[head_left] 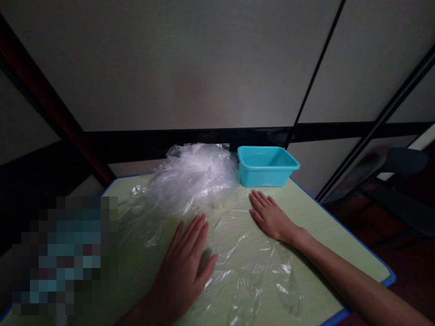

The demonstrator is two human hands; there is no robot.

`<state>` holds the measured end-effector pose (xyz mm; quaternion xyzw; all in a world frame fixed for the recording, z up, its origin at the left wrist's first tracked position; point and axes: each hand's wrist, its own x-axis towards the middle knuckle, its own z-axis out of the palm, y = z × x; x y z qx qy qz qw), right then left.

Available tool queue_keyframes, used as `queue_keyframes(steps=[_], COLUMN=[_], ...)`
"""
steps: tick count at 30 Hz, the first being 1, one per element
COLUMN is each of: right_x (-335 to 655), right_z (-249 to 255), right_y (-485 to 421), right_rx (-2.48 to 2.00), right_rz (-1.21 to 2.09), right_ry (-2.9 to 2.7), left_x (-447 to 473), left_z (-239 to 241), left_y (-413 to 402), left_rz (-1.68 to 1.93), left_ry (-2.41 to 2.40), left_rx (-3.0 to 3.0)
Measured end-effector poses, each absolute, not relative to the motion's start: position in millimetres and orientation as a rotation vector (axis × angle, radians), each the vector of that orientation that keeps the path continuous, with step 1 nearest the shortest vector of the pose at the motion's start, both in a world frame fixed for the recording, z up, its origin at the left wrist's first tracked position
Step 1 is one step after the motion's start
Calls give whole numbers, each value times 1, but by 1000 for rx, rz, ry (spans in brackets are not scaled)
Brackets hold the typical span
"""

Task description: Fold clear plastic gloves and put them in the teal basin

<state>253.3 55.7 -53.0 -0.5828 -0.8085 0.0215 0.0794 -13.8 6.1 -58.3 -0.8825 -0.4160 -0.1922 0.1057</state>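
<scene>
My left hand (pixel 185 262) lies flat, fingers together and stretched out, pressing on a clear plastic glove (pixel 244 267) spread on the pale green table (pixel 326 226). My right hand (pixel 270 215) also lies flat with fingers extended, resting on the upper right part of the same thin plastic. Just beyond both hands sits a crumpled pile of clear plastic gloves (pixel 195 179). A turquoise plastic tub (pixel 267 166) stands at the far edge, right of the pile and just beyond my right fingertips.
The table has a blue rim (pixel 387 276) and ends close on the right. A grey wall panel with dark frames rises behind it. A dark chair (pixel 401 181) stands to the right. A blurred patch covers the near left corner.
</scene>
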Motion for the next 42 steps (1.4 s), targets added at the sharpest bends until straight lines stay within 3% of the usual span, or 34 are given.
queue_keyframes(steps=[6, 14, 18, 24, 28, 32, 42], right_x=[241, 214, 210, 213, 215, 215, 212], right_z=[-34, -22, -21, -29, -34, -32, -31], right_y=[42, 27, 23, 25, 27, 26, 22], right_rx=[-1601, -1050, -1017, -1067, -1045, -1079, -1021], right_rz=[-2, 273, 327, 376, 390, 390, 485], right_ry=[-2417, -2676, -2687, -2700, -2674, -2631, -2591], left_x=[-4, 20, 21, 22, 15, 8, 5], left_z=[-45, -29, -41, -66, -47, -33, -46], left_y=[-6, -23, -24, -25, -17, -3, 4], left_rz=[-720, -341, -251, -466, -616, -537, -309], left_ry=[-1058, -814, -642, -405, -737, -1260, -1176], left_rx=[-2777, -3067, -3097, -3077, -3113, -3009, -2975])
